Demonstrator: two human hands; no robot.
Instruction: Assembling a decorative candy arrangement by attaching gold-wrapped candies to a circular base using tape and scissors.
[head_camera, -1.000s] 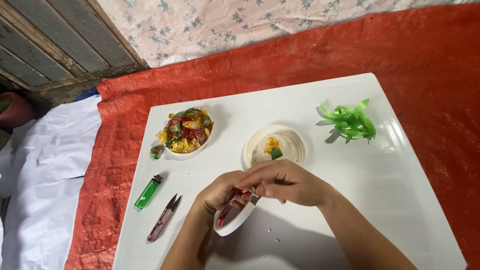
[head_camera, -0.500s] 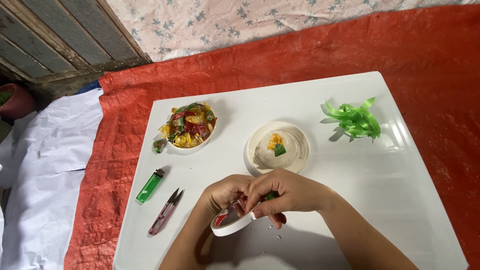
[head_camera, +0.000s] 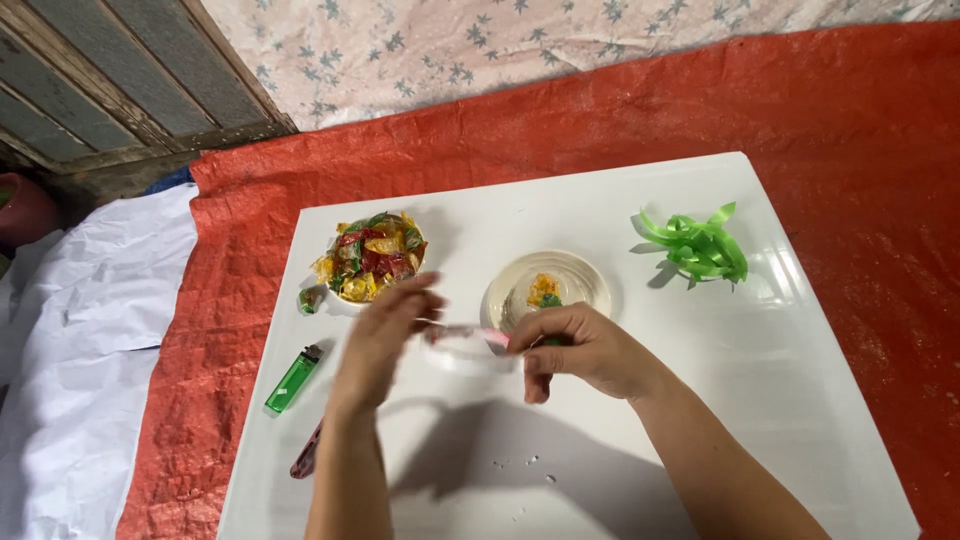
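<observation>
A thin pink strip (head_camera: 468, 334), blurred by motion, is now stretched level between the two hands, just above the white table (head_camera: 640, 420) and a little nearer than the two dishes. Half a second ago both hands were bunched close together around a curled white band with something red at it; they have since drawn apart sideways, and the piece between them is pulled out straight rather than looped. As a judgement, the work has gone from gathering or folding the piece to pulling it taut.

The left hand (head_camera: 385, 340) has its fingers closed in a light pinch on the left end of the strip, the other fingers loosely spread. The right hand (head_camera: 585, 350) is curled nearly into a fist, thumb and forefinger pinched on the right end; a bit of green shows at it, though whether it is held I cannot tell.

Just beyond the right hand stands a shallow clear dish (head_camera: 590, 285) with a few yellow and green scraps. Left of it is a bowl of coloured wrapped sweets (head_camera: 372, 255), with one stray sweet (head_camera: 311, 298) beside it. To the near left lie a green lighter (head_camera: 293, 380) and small scissors (head_camera: 305, 455), partly hidden by the left forearm. A bundle of green ribbon (head_camera: 700, 245) sits at the far right. The table rests on a red tarp (head_camera: 850, 130).
</observation>
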